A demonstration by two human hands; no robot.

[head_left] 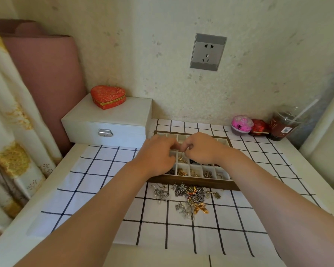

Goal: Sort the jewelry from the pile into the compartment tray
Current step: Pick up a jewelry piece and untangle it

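A wooden compartment tray (193, 182) with white cells lies on the checked cloth; several near cells hold gold and dark jewelry. In front of it sits the jewelry pile (189, 195), a tangle of silver and gold pieces with a gold bow-shaped piece at its near edge. Both hands hover over the tray's middle cells. My left hand (158, 155) and my right hand (201, 149) have curled fingers that meet at a small gold piece (181, 158) hanging between them above a middle cell. What exactly each fingertip pinches is too small to tell.
A white jewelry box (108, 124) with a red heart-shaped box (108, 96) on top stands at the back left. At the back right are a pink round box (241, 125), a red box (258, 127) and a dark plastic cup (281, 126). Wall directly behind.
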